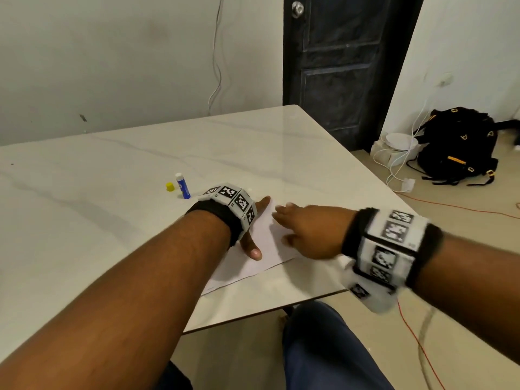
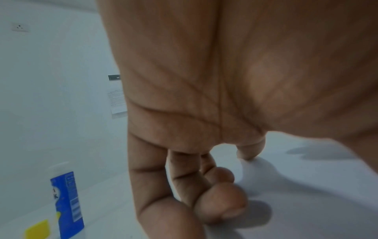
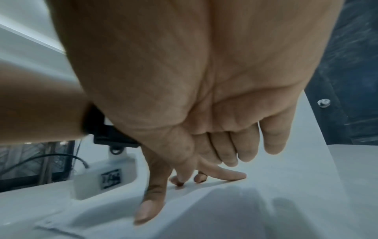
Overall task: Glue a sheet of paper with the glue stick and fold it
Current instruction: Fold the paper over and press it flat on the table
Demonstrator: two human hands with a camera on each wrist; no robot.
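**Both hands flat on the paper, glue stick parked off to the left**

The white sheet of paper (image 1: 261, 249) is lying near the front-right corner of the pale marble-look table (image 1: 112, 170). It looks folded, but I can't confirm that from these views.

The left hand (image 1: 250, 235) is pressing down on the sheet, with the thumb stretched toward the near edge and one finger reaching to the far edge. The left wrist view is showing the fingers (image 2: 220, 202) bending at the tips, with the tips resting on the paper and nothing gripped.

The right hand (image 1: 306, 229) is lying palm-down over the sheet's right part, just beside the left hand. It's motion-blurred in the head view. The right wrist view is showing the fingers (image 3: 272, 137) straight and close together above the paper, holding nothing. I can't tell whether it is touching the paper.

The blue glue stick with a white top (image 1: 183, 185) is standing upright on the table, uncapped, just beyond the left wrist. Its small yellow cap (image 1: 170, 186) is sitting beside it on the left, not touching it.

A black backpack (image 1: 458, 144) and white cables are lying on the floor to the right, next to a dark door (image 1: 343, 66).
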